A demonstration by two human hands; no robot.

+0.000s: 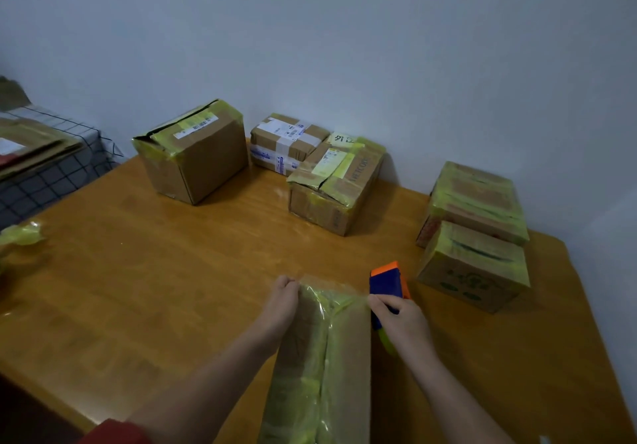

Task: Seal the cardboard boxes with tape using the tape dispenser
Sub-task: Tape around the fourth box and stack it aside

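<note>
Gripping check, near centre: left hand has its grip closed, fingers curled over the far left top corner of the long brown cardboard box. Right hand has its grip wrapped round the blue-and-orange plastic tape dispenser, which sits against the far right corner of that box, orange end pointing away. Yellow-green tape runs the length of the box's top seam; clear film is bunched at its far edge.

The box lies on an orange-brown wooden table.
- Beyond the box, far left: tall brown taped box.
- Straight beyond it: small box with white labels, touching a crushed yellow-taped box.
- Right of it: low printed box, with a bigger taped box just behind.
- Far left of it, at the table edge: crumpled wad of yellow-green tape.

Plain grey-white wall backs the table. A black-checked cloth carrying flattened cardboard lies off the table's far left.
</note>
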